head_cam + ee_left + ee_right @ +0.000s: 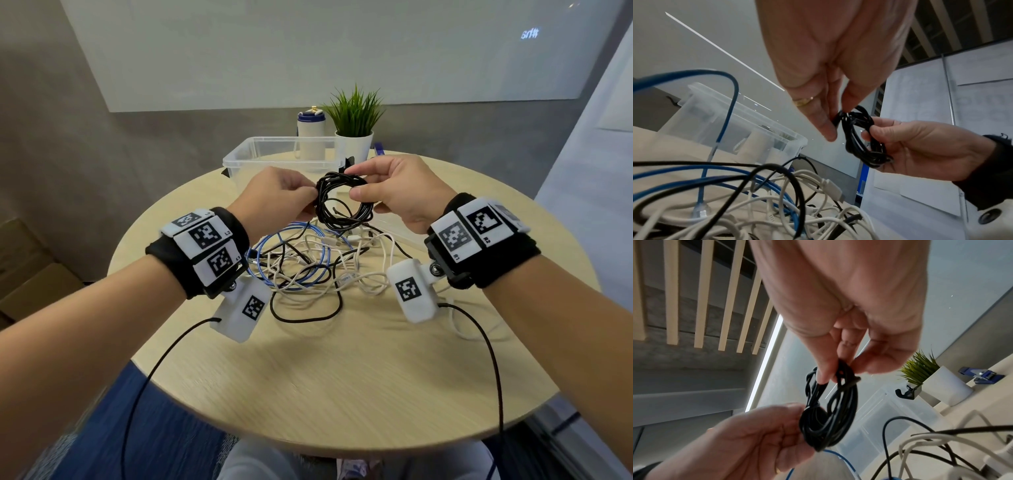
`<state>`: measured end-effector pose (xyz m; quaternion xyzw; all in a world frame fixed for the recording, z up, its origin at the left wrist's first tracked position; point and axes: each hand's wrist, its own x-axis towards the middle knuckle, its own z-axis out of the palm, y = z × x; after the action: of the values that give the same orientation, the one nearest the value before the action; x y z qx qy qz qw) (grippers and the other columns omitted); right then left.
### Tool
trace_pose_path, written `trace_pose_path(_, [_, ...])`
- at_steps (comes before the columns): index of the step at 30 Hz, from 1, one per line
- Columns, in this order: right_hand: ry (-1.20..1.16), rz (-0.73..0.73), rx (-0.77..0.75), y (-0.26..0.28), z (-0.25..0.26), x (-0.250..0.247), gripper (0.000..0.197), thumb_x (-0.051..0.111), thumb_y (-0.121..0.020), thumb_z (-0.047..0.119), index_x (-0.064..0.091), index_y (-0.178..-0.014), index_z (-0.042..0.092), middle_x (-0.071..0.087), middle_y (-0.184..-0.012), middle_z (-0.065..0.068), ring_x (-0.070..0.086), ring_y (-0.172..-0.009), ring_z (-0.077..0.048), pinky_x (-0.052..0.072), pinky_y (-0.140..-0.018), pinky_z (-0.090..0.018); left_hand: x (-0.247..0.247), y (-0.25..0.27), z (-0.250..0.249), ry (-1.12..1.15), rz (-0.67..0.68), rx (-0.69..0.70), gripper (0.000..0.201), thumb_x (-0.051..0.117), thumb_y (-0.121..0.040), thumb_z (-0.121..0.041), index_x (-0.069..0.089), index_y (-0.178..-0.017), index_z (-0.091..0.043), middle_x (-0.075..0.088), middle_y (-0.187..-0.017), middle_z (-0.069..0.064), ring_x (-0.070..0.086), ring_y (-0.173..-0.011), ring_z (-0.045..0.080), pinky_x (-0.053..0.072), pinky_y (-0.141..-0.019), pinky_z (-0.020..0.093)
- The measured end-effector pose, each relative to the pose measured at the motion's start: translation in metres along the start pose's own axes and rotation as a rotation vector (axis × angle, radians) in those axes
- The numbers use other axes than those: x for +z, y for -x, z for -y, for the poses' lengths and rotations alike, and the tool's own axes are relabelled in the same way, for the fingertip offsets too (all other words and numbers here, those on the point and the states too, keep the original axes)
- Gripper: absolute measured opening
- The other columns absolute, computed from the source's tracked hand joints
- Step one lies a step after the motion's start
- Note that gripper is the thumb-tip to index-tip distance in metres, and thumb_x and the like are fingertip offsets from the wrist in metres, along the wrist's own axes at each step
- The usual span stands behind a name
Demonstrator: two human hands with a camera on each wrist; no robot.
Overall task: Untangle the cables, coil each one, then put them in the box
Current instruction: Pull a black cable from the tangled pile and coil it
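Note:
A coiled black cable (342,202) (859,138) (828,412) hangs above the table between both hands. My left hand (277,198) (830,113) (760,434) pinches its left side with thumb and fingers. My right hand (390,185) (844,366) (906,146) pinches the coil's right and top side. Below them a tangle of white, blue and black cables (308,267) (760,194) lies on the round wooden table (342,377). The clear plastic box (260,154) (719,116) (879,415) stands open behind the hands.
A white bottle with a blue cap (311,133) and a potted green plant (354,120) (920,373) stand behind the box. A clear lid (400,229) lies to the right under my right hand. Black wrist-camera leads (164,356) trail off the table's near edge.

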<state>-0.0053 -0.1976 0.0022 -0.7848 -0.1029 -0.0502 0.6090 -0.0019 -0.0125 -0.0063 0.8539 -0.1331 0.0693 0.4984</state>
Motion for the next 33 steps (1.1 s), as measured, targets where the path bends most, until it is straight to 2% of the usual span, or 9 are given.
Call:
trace_pose_path(4, [-0.032, 0.008, 0.000, -0.001, -0.001, 0.003, 0.026, 0.068, -0.081, -0.004, 0.067, -0.099, 0.015, 0.065, -0.073, 0.001, 0.061, -0.056, -0.003, 0.046, -0.049, -0.017, 0.004, -0.001, 0.001, -0.046, -0.015, -0.003, 0.016, 0.078, -0.075, -0.018, 0.067, -0.085, -0.013, 0.074, -0.082, 0.009, 0.072, -0.078, 0.024, 0.058, -0.081, 0.042])
trace_pose_path(7, [0.015, 0.012, -0.016, -0.003, -0.003, 0.003, 0.027, 0.070, -0.080, -0.002, 0.065, -0.094, 0.021, 0.065, -0.082, -0.005, 0.063, -0.069, -0.013, 0.051, -0.057, -0.025, 0.005, -0.003, 0.001, -0.074, -0.019, -0.006, 0.010, 0.075, -0.077, -0.014, 0.067, -0.083, -0.014, 0.074, -0.080, 0.009, 0.072, -0.077, 0.023, 0.057, -0.081, 0.044])
trace_pose_path(10, [0.052, 0.037, -0.010, -0.007, -0.007, 0.001, 0.031, 0.068, -0.080, -0.005, 0.065, -0.097, 0.021, 0.066, -0.082, -0.003, 0.063, -0.071, -0.017, 0.053, -0.061, -0.031, 0.005, -0.003, 0.001, -0.066, 0.028, -0.004, 0.008, 0.074, -0.079, -0.013, 0.069, -0.084, -0.017, 0.074, -0.081, 0.007, 0.071, -0.083, 0.028, 0.055, -0.085, 0.049])
trace_pose_path(17, [0.085, 0.122, -0.013, -0.005, -0.015, 0.002, 0.035, 0.065, -0.081, -0.009, 0.061, -0.101, 0.020, 0.067, -0.083, -0.002, 0.063, -0.068, -0.015, 0.053, -0.054, -0.024, 0.004, 0.000, 0.007, 0.071, 0.122, -0.022, 0.013, 0.068, -0.081, -0.008, 0.068, -0.091, -0.018, 0.074, -0.089, 0.009, 0.067, -0.097, 0.036, 0.045, -0.098, 0.054])
trace_pose_path(21, [0.061, 0.155, -0.045, -0.004, -0.015, 0.007, 0.034, 0.064, -0.081, -0.011, 0.066, -0.097, 0.019, 0.067, -0.083, -0.005, 0.063, -0.071, -0.018, 0.053, -0.056, -0.025, 0.005, 0.000, 0.003, 0.140, 0.135, -0.014, 0.016, 0.057, -0.089, 0.002, 0.065, -0.093, -0.011, 0.070, -0.094, 0.015, 0.065, -0.087, 0.024, 0.049, -0.097, 0.040])
trace_pose_path(24, [0.095, 0.162, -0.062, -0.006, -0.014, 0.008, 0.031, 0.065, -0.082, -0.007, 0.066, -0.095, 0.021, 0.068, -0.085, -0.007, 0.064, -0.075, -0.021, 0.054, -0.061, -0.030, 0.007, 0.002, -0.001, 0.171, 0.176, -0.043, 0.016, 0.052, -0.094, -0.003, 0.063, -0.089, -0.014, 0.065, -0.086, 0.007, 0.055, -0.082, 0.019, 0.042, -0.076, 0.028])
trace_pose_path(28, [0.204, 0.180, -0.063, -0.009, -0.013, 0.006, 0.026, 0.065, -0.084, -0.002, 0.066, -0.102, 0.016, 0.069, -0.096, -0.018, 0.068, -0.088, -0.034, 0.056, -0.077, -0.045, 0.006, 0.004, -0.005, 0.182, 0.250, -0.159, 0.018, 0.050, -0.094, -0.013, 0.060, -0.080, -0.019, 0.064, -0.074, -0.007, 0.053, -0.080, 0.011, 0.031, -0.075, 0.034])
trace_pose_path(31, [0.217, 0.193, -0.062, -0.009, -0.012, 0.004, 0.025, 0.064, -0.084, -0.003, 0.065, -0.097, 0.019, 0.066, -0.091, -0.014, 0.065, -0.082, -0.027, 0.055, -0.076, -0.042, 0.007, 0.007, -0.009, 0.173, 0.264, -0.151, 0.016, 0.047, -0.095, -0.013, 0.056, -0.082, -0.017, 0.056, -0.076, -0.004, 0.051, -0.072, 0.007, 0.038, -0.070, 0.026])
trace_pose_path(33, [0.184, 0.202, -0.054, -0.008, -0.011, 0.002, 0.029, 0.064, -0.084, -0.004, 0.062, -0.092, 0.024, 0.066, -0.089, -0.009, 0.063, -0.079, -0.021, 0.055, -0.072, -0.037, 0.007, 0.007, -0.010, 0.134, 0.279, -0.157, 0.015, 0.049, -0.095, -0.021, 0.059, -0.083, -0.020, 0.060, -0.079, -0.006, 0.054, -0.076, 0.007, 0.039, -0.072, 0.025])
